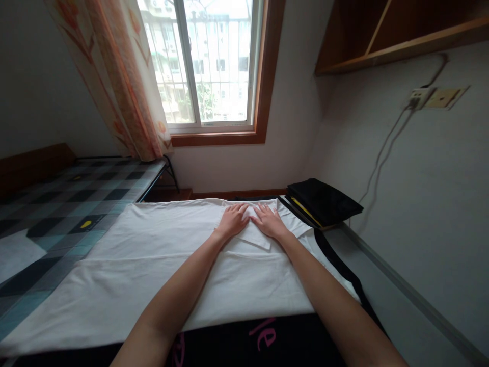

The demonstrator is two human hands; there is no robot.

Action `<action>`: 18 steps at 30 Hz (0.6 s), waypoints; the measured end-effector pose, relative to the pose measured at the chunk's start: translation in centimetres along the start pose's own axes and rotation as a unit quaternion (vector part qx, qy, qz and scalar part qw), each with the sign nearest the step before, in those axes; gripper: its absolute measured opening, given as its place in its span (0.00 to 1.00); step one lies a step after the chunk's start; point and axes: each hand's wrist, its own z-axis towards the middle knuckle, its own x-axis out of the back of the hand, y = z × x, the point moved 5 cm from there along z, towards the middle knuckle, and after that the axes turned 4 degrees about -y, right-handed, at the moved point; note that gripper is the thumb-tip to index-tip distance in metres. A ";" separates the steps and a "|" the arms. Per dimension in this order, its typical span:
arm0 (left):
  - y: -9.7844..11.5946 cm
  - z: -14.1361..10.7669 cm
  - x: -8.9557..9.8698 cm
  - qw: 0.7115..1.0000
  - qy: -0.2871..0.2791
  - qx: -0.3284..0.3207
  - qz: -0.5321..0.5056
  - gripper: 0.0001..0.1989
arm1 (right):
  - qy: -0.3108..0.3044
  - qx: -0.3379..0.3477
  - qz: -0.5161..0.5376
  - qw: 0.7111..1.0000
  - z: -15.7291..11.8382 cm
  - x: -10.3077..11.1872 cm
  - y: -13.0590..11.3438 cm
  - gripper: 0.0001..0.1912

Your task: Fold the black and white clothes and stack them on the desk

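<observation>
Ahead of you, bright daylight came through a sliding window (pixel 219 56) in a brown wooden frame (pixel 268 76), with pale buildings (pixel 208 61) outside. An orange flower-patterned curtain (pixel 118 76) hung at its left, its lower end near the corner of a bed (pixel 112 179) spread with dark checks. The pale wall (pixel 296 148) below the window looked dim. High on your right was a wooden shelf unit (pixel 420 45), and a cord (pixel 388 137) ran down from a wall socket (pixel 420 96) beneath it.

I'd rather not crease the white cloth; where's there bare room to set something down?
Free: the narrow grey strip between black cloth and right wall; the checked bed between white cloth and curtain. Crowded: around the left hand and right hand, and at the black stack.
</observation>
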 end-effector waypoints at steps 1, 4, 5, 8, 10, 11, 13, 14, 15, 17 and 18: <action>0.0 0.0 -0.3 1.000 -0.014 -0.006 -0.002 0.23 | -0.001 -0.016 -0.001 1.000 0.1 0.0 0.4 0.34; -0.3 0.0 -1.0 0.999 -0.040 0.007 0.008 0.24 | -0.005 -0.073 -0.007 0.997 0.2 0.0 1.8 0.34; -0.4 0.0 -1.1 0.999 -0.044 0.016 0.012 0.25 | -0.007 -0.088 -0.008 0.996 0.2 0.0 2.2 0.34; -0.7 -0.1 -1.2 0.998 -0.045 0.045 0.022 0.27 | -0.005 -0.114 -0.010 0.993 0.3 0.1 2.8 0.35; -0.8 -0.2 -1.2 0.997 -0.041 0.060 0.026 0.28 | 0.000 -0.115 -0.009 0.993 0.2 0.1 2.9 0.34; -0.8 -0.2 -1.2 0.997 -0.039 0.065 0.027 0.28 | 0.002 -0.113 -0.008 0.994 0.2 0.1 2.8 0.34; -0.8 -0.2 -1.2 0.997 -0.035 0.069 0.029 0.29 | 0.007 -0.110 -0.009 0.994 0.2 0.1 2.8 0.34; -0.8 -0.2 -1.3 0.997 -0.034 0.069 0.029 0.28 | 0.008 -0.110 -0.011 0.994 0.2 0.1 2.8 0.33; -0.9 -0.2 -1.4 0.997 -0.033 0.069 0.028 0.28 | 0.008 -0.110 -0.013 0.994 0.2 0.1 2.7 0.33; -1.0 -0.2 -1.4 0.997 -0.033 0.067 0.025 0.28 | 0.008 -0.111 -0.019 0.994 0.2 0.0 2.7 0.33; -1.0 -0.1 -1.5 0.997 -0.033 0.066 0.023 0.28 | 0.008 -0.112 -0.021 0.993 0.2 0.0 2.7 0.33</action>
